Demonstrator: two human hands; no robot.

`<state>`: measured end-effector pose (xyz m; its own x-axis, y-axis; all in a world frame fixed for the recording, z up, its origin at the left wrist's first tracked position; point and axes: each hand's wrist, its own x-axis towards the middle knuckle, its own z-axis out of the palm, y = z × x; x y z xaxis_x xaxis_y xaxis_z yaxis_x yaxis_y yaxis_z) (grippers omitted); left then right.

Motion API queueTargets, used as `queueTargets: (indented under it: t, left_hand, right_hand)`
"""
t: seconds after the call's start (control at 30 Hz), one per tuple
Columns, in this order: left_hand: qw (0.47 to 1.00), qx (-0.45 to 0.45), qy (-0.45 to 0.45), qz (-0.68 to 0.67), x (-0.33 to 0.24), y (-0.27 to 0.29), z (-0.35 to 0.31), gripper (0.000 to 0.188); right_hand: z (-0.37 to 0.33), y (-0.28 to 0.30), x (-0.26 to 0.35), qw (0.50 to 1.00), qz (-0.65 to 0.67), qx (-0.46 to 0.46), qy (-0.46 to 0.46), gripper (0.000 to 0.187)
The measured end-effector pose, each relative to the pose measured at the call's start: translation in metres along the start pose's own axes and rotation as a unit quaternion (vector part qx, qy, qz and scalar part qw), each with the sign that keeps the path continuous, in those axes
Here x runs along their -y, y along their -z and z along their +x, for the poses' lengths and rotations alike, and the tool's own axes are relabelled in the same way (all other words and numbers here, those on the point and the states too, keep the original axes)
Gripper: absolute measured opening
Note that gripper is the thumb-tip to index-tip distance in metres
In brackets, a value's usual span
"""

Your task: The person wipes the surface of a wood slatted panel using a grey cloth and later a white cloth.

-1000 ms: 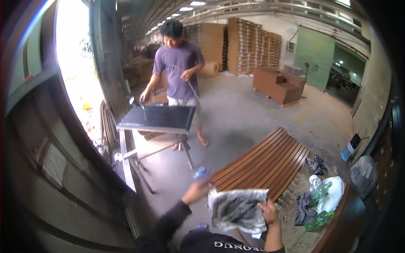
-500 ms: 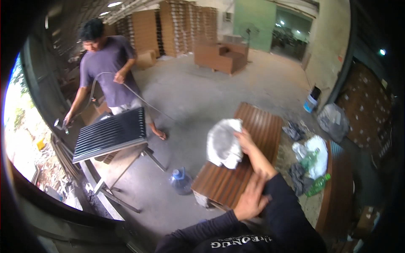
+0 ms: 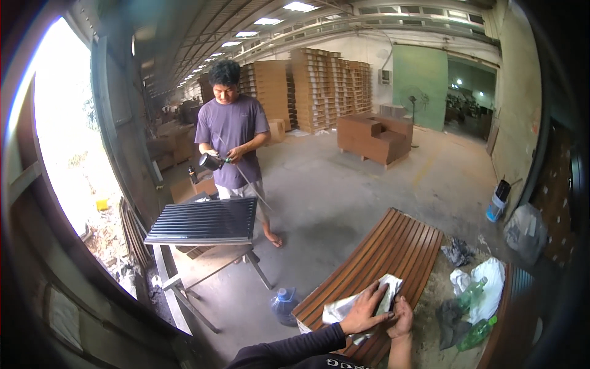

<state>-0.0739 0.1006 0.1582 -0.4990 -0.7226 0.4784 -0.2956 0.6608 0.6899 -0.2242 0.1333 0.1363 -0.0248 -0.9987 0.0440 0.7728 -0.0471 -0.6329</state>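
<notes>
Above the near end of a brown slatted wooden panel (image 3: 393,252), a crumpled white cloth (image 3: 386,292) is bunched between my hands. My left hand (image 3: 367,309) lies across the cloth from the left, its fingers pressed over a fold. On the cloth's right side, my right hand (image 3: 401,318) is upright with curled fingers against it. Part of the cloth hangs out below and to the left of my left hand. What the right fingertips touch is partly hidden.
Across from me a person (image 3: 232,135) holds a spray gun with a dark cup (image 3: 211,162) and hose, behind a black ribbed panel (image 3: 203,220) on a stand. A blue water jug (image 3: 284,305) stands left of my panel. Green bottles (image 3: 478,333) and plastic bags (image 3: 488,289) lie right.
The cloth, earlier spread out in my right hand, is now bunched between both hands nearer to me. My view has tilted up. The other person has brought the spray gun in front of their body.
</notes>
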Motion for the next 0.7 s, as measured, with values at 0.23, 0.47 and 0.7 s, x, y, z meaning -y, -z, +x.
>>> queueTargets:
  t: [0.23, 0.47, 0.7]
  left_hand:
    - [0.999, -0.023, 0.018, -0.043, -0.018, 0.005, 0.009, 0.080]
    - [0.950, -0.121, 0.151, -0.246, -0.001, 0.027, -0.002, 0.074]
    - [0.803, -0.092, 0.306, -0.504, 0.012, 0.053, 0.009, 0.028]
  right_hand:
    - [0.018, -0.023, 0.005, 0.974, -0.194, -0.066, 0.095, 0.028]
    - [0.044, -0.069, -0.003, 0.955, -0.295, -0.022, 0.023, 0.032]
    - [0.026, -0.067, -0.001, 0.960, -0.254, 0.114, -0.016, 0.068]
